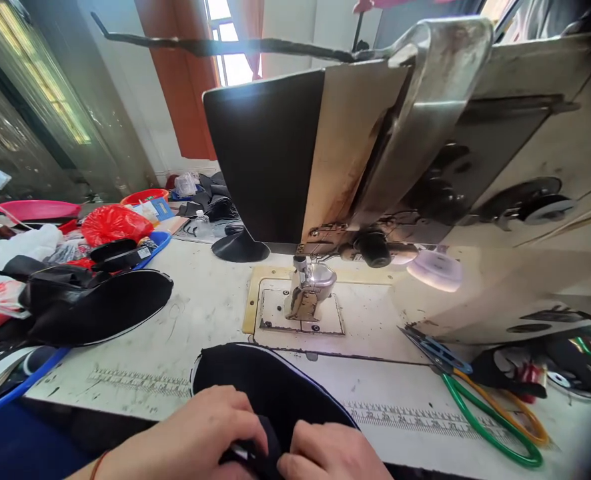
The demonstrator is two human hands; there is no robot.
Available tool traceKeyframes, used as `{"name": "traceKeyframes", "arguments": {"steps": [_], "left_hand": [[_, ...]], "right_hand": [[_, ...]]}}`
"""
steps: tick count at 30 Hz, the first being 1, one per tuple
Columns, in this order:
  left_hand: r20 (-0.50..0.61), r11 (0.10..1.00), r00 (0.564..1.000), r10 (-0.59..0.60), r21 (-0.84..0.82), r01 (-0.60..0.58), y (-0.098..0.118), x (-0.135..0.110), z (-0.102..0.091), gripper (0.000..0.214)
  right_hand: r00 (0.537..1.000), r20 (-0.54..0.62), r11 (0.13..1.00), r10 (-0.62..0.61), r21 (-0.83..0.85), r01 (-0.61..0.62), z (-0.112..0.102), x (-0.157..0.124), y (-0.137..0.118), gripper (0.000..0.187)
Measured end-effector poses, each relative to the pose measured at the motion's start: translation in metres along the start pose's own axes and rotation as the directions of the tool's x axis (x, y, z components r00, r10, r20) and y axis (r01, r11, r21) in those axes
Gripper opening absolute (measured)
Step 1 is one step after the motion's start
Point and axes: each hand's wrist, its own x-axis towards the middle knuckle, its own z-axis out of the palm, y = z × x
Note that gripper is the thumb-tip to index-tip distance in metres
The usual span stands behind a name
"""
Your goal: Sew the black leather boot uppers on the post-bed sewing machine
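Resting across the near edge of the surface (200, 313), the black piece (260, 370) is gripped by the curled fingers of the left hand (215, 427) and right hand (333, 453); seemingly light and pliable, it is best held by its pale-edged rim.

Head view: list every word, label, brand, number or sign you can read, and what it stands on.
"24", seemingly, on the ruler; its other numbers are too small to be sure.
White label on a black item: too small.
No brand or word is readable.
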Motion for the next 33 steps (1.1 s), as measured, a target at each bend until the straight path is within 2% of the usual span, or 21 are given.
{"name": "traceKeyframes", "arguments": {"steps": [2,3,5,6,7,9,11,12,14,17,18,19,20,22,24,25,28,30,33], "left_hand": [[0.082,0.987,0.996,-0.023,-0.154,0.036,0.001,0.005,-0.006,0.033],[0.087,0.977,0.996,-0.027,-0.211,0.045,0.000,0.006,-0.007,0.033],[0.030,0.971,0.999,-0.034,-0.236,0.040,-0.002,0.010,-0.006,0.028],[-0.015,0.976,1.000,-0.017,-0.218,0.013,-0.003,0.011,-0.004,0.027],[-0.068,0.982,0.997,0.021,-0.188,-0.033,-0.005,0.013,-0.002,0.028],[-0.167,0.975,0.975,0.144,-0.144,-0.169,-0.010,0.018,0.004,0.038],[-0.265,0.956,0.934,0.240,-0.104,-0.275,-0.016,0.027,0.010,0.046],[-0.318,0.952,0.909,0.269,-0.057,-0.302,-0.020,0.032,0.012,0.047],[-0.418,0.944,0.848,0.326,0.089,-0.319,-0.024,0.045,0.015,0.048],[-0.597,0.935,0.723,0.349,0.274,-0.226,-0.022,0.066,0.011,0.051],[-0.652,0.946,0.688,0.318,0.266,-0.185,-0.019,0.073,0.006,0.048],[-0.691,0.963,0.671,0.267,0.222,-0.155,-0.016,0.081,0.000,0.043],[-0.708,0.980,0.678,0.198,0.144,-0.136,-0.012,0.088,-0.008,0.036],[-0.645,0.986,0.762,0.052,-0.088,-0.142,-0.006,0.105,-0.027,0.025],[-0.512,0.941,0.859,-0.022,-0.302,-0.156,-0.002,0.122,-0.048,0.021],[-0.453,0.912,0.891,-0.027,-0.377,-0.164,-0.002,0.129,-0.057,0.022],[-0.353,0.861,0.936,-0.013,-0.480,-0.169,-0.003,0.146,-0.079,0.022],[-0.321,0.843,0.947,-0.033,-0.518,-0.146,-0.004,0.149,-0.087,0.026],[-0.275,0.826,0.958,-0.085,-0.558,-0.086,-0.005,0.148,-0.092,0.032]], "right_hand": [[0.999,0.047,1.000,-0.017,0.017,0.016,0.002,0.002,0.004,0.020],[0.996,0.085,0.998,-0.002,0.055,-0.003,0.000,0.003,0.006,0.015],[0.974,0.209,0.963,0.092,0.231,-0.140,-0.009,0.006,0.012,0.006],[0.940,0.305,0.901,0.152,0.348,-0.259,-0.015,0.008,0.016,0.014],[0.885,0.418,0.802,0.204,0.448,-0.396,-0.021,0.012,0.020,0.020],[0.748,0.610,0.560,0.263,0.534,-0.633,-0.032,0.021,0.029,0.025],[0.641,0.700,0.327,0.314,0.554,-0.766,-0.037,0.030,0.040,0.029],[0.611,0.718,0.219,0.334,0.571,-0.791,-0.037,0.034,0.045,0.035],[0.617,0.699,0.068,0.361,0.640,-0.765,-0.038,0.040,0.057,0.046],[0.675,0.603,0.006,0.426,0.744,-0.668,-0.049,0.045,0.073,0.030],[0.691,0.575,-0.013,0.438,0.773,-0.635,-0.055,0.046,0.078,0.025],[0.702,0.559,-0.046,0.442,0.795,-0.605,-0.061,0.047,0.082,0.026],[0.707,0.553,-0.084,0.440,0.810,-0.581,-0.067,0.048,0.087,0.028],[0.710,0.539,-0.136,0.453,0.829,-0.542,-0.075,0.048,0.098,0.033],[0.697,0.513,-0.151,0.501,0.845,-0.514,-0.076,0.049,0.112,0.039],[0.691,0.494,-0.151,0.528,0.855,-0.496,-0.074,0.049,0.118,0.042],[0.691,0.432,-0.110,0.580,0.882,-0.459,-0.064,0.051,0.135,0.052],[0.702,0.347,0.049,0.623,0.877,-0.477,-0.059,0.051,0.139,0.048],[0.748,0.174,0.424,0.641,0.732,-0.534,-0.057,0.046,0.139,0.034]]}}
